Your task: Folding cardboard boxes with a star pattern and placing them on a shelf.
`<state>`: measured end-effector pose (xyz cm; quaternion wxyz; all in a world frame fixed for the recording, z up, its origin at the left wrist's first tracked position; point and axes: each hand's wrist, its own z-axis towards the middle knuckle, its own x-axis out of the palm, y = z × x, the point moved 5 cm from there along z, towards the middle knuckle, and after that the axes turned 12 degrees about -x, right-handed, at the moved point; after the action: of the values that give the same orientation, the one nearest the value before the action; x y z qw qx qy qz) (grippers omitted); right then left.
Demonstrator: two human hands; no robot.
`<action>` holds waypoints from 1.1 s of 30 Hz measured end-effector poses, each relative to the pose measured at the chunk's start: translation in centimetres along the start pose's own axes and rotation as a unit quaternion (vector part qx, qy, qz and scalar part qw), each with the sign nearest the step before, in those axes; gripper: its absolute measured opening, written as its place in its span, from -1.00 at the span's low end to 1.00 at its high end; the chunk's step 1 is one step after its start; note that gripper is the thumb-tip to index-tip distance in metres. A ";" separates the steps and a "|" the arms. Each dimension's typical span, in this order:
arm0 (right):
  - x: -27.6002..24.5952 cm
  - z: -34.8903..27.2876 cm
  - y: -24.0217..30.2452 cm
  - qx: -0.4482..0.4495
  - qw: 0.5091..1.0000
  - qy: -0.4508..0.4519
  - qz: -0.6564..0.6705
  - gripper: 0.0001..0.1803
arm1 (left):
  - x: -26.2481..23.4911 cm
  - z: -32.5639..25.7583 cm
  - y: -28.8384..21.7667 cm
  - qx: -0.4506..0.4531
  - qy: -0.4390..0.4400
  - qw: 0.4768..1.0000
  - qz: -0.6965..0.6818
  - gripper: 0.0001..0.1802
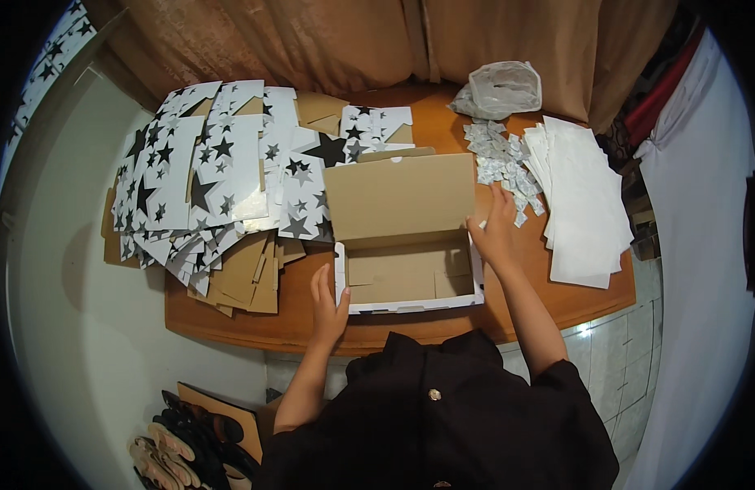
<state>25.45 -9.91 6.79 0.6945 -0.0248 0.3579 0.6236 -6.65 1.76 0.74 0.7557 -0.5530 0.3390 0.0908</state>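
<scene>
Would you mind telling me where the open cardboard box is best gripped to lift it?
Probably by the two short end walls of the open box, one hand from each side. The left hand already rests at its left wall. The raised lid blocks the far side.

An open box point(406, 276) sits on the table point(426, 327) near its front edge, straight before the person, with its lid point(398, 198) thrown back behind it. The left hand point(328, 300) rests against the box's left wall; the right hand point(496, 231) lies at its right rear corner. Left of the box a heap of flat box blanks point(210, 180) spreads over the table's left half and past its edge. Right of the lid lie small packets point(501, 159), and behind them a bag point(501, 88). A stack of sheets point(585, 204) lies furthest right. Shoes point(185, 445) lie on the floor, below the table to the left.
</scene>
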 end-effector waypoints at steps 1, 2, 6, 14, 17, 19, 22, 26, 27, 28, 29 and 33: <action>-0.4 0.2 1.4 -0.002 1.000 0.003 0.008 -0.67 | -0.5 -0.2 0.5 -0.005 -0.005 1.000 0.004 -0.36; -1.5 -0.1 3.4 -0.033 0.997 0.041 0.063 -0.68 | -0.9 -1.0 0.1 0.087 -0.021 0.994 0.066 -0.44; -4.2 -6.7 8.3 -0.241 0.911 0.290 0.167 -0.72 | -0.6 -3.1 -2.8 0.221 0.055 0.960 0.161 -0.67; -2.3 -11.6 6.0 -0.169 0.872 0.430 0.163 -0.73 | 1.2 -2.9 0.1 0.173 0.180 0.957 0.147 -0.78; -2.3 -9.1 6.0 -0.089 0.837 0.479 0.248 -0.73 | 0.4 -1.4 -2.2 0.174 0.273 0.932 0.161 -0.74; -3.3 -6.9 4.5 -0.136 0.917 0.280 0.250 -0.71 | -0.9 0.2 -4.5 0.247 0.136 0.939 0.195 -0.63; -2.5 -6.2 1.2 0.006 0.993 0.115 0.037 -0.68 | -1.0 3.3 -1.3 0.059 -0.004 0.995 0.077 -0.53; -0.6 -9.1 -0.5 0.246 0.863 0.440 0.041 -0.57 | 1.5 3.2 3.4 -0.231 0.209 0.950 -0.008 -0.43; -0.5 -8.8 -0.7 0.244 0.865 0.436 0.041 -0.57 | 1.8 3.3 3.9 -0.229 0.205 0.952 -0.009 -0.41; -0.1 -9.0 -1.1 0.244 0.845 0.476 0.015 -0.56 | 1.9 3.4 4.3 -0.226 0.199 0.953 -0.009 -0.39; 0.1 -9.1 -1.2 0.242 0.823 0.514 -0.012 -0.56 | 2.1 3.4 4.6 -0.221 0.196 0.955 -0.010 -0.39; -0.6 -7.0 0.8 0.174 0.880 0.440 -0.048 -0.60 | 1.2 3.8 1.0 -0.081 0.022 0.994 0.074 -0.38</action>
<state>21.55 -13.58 2.23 0.4876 -0.1929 0.7278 0.4421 -4.72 5.28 -0.18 0.6919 -0.5874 0.3875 0.1614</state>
